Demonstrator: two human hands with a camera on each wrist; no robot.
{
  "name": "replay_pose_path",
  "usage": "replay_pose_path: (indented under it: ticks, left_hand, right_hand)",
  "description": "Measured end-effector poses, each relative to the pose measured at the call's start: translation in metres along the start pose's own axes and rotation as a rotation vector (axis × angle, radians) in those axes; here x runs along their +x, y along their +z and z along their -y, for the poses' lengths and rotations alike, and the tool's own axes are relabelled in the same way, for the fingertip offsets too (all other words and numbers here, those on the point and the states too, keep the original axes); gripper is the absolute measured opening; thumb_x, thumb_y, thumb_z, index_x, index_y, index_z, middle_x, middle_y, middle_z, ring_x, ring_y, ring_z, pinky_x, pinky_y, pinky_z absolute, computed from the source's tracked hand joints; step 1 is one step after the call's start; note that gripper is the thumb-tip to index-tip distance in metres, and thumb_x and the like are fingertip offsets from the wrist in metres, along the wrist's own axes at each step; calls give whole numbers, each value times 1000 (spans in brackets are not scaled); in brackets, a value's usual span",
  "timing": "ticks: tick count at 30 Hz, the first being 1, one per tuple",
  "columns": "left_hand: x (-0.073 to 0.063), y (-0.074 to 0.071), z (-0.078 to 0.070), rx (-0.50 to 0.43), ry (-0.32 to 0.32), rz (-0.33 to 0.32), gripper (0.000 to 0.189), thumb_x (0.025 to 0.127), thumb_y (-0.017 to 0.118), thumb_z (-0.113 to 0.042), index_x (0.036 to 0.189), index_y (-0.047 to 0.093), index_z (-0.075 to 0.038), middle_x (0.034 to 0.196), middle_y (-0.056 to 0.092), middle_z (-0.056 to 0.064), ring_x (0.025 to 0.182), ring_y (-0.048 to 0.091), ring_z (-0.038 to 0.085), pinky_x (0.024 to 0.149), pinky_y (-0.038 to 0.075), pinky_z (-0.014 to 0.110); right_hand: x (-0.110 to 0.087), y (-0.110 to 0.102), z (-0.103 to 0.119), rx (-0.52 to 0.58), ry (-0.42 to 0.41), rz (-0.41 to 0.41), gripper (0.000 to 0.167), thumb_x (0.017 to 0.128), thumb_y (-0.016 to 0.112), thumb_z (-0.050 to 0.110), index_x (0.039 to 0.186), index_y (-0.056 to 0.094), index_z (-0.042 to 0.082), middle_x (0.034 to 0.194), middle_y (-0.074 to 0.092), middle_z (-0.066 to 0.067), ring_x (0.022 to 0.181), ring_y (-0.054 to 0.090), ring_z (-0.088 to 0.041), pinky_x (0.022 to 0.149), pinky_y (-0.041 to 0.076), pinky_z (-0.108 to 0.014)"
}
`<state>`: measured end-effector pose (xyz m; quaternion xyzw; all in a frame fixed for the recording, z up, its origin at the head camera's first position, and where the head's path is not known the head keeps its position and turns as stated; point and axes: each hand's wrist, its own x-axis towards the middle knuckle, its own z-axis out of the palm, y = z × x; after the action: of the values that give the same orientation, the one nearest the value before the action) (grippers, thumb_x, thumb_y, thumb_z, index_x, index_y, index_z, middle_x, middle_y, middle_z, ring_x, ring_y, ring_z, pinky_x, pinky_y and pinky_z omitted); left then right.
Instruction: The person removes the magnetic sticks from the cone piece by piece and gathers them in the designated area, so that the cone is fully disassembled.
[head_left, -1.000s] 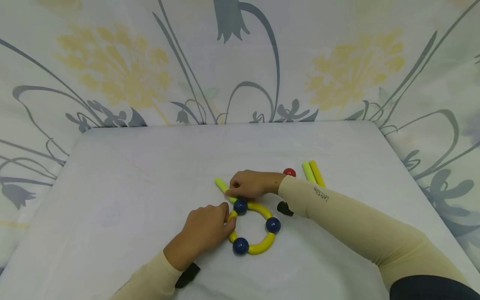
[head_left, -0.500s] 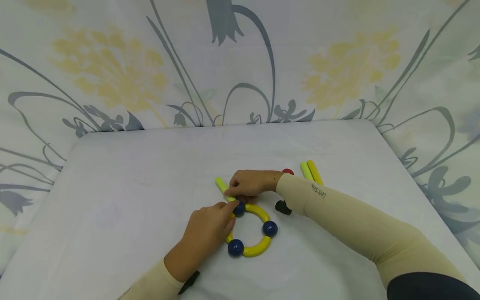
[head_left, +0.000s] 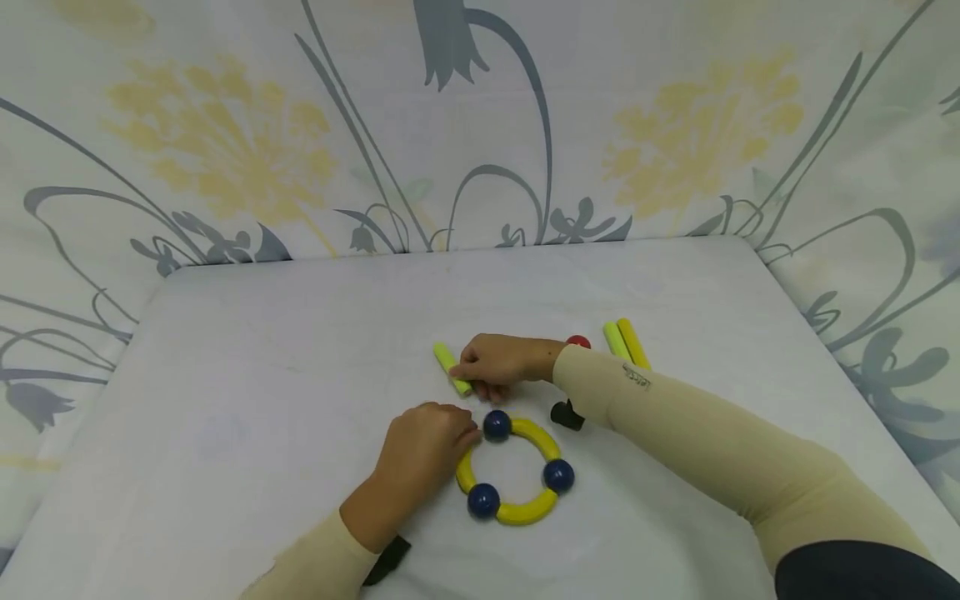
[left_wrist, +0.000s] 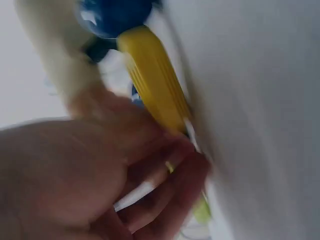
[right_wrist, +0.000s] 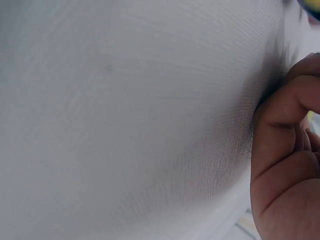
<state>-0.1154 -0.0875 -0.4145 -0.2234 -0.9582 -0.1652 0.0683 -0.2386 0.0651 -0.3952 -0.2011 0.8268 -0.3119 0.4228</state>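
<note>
Three blue balls [head_left: 497, 426] and curved yellow rods [head_left: 527, 510] form a ring on the white cloth in the head view. My left hand [head_left: 426, 450] pinches the ring's left curved yellow rod [left_wrist: 154, 77], covering its upper end. In the left wrist view a blue ball [left_wrist: 116, 16] sits at that rod's other end. Just beyond the ring, my right hand [head_left: 501, 365] holds a straight lime-green rod [head_left: 444, 358] between thumb and fingers, and a gap separates it from the top blue ball. The right wrist view shows the curled fingers [right_wrist: 285, 150] close to the cloth.
A red ball [head_left: 578, 342] peeks out behind the right wrist. Farther right, another lime-green rod [head_left: 615, 339] and a straight yellow rod [head_left: 633, 342] lie side by side, partly behind the right sleeve [head_left: 675, 425]. Patterned fabric [head_left: 480, 125] rises behind the table.
The lime-green rod has come away from the top blue ball and shifted slightly up. The ring has slid right and toward the body, with my left hand on its left side.
</note>
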Motion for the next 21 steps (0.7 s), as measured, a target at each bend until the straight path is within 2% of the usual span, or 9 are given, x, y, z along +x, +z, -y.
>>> replay_pose_path:
  ticks: [2,5,9,13,16,21]
  left_hand:
    - [0,1,-1,-5,6,14,6,87,78,-21,83,78,-17,74,72,-6,62,61,7,51,44,21]
    - [-1,0,-1,7,-1,24,6,88,77,-20,82,78,-20,73,71,-8,59,54,5,48,38,19]
    - [-1,-3,-3,14,-28,35,5,88,77,-23,87,78,-19,74,72,-6,61,59,7,49,42,22]
    - [-1,-6,-5,21,-74,84,21,88,78,-32,100,78,-14,85,75,1,70,68,15,55,52,29]
    - [-2,-7,-6,11,-96,136,33,86,79,-33,111,74,-11,93,75,5,68,66,16,56,52,30]
    - [-1,-8,-8,20,-56,211,50,89,76,-30,134,60,-15,105,74,10,65,61,14,57,52,30]
  right_hand:
    - [2,1,0,21,18,-20,33,106,50,33,88,63,8,66,59,-2,51,54,-11,52,46,-19]
    - [3,-1,-3,26,15,-45,34,106,50,34,88,63,8,68,60,-2,53,56,-12,53,47,-20]
    - [-8,-10,-8,14,-38,-113,36,106,49,35,88,63,7,69,58,-2,56,55,-13,54,47,-23]
    - [-37,-25,-17,44,-83,-200,37,106,49,35,93,62,3,71,58,-3,58,54,-15,56,46,-26]
    - [-66,-36,-31,66,-87,-279,38,106,48,37,97,62,2,74,58,-4,60,55,-17,56,47,-28]
    - [-115,-46,-72,65,-51,-428,41,106,48,39,93,57,1,73,55,-6,62,54,-19,56,48,-31]
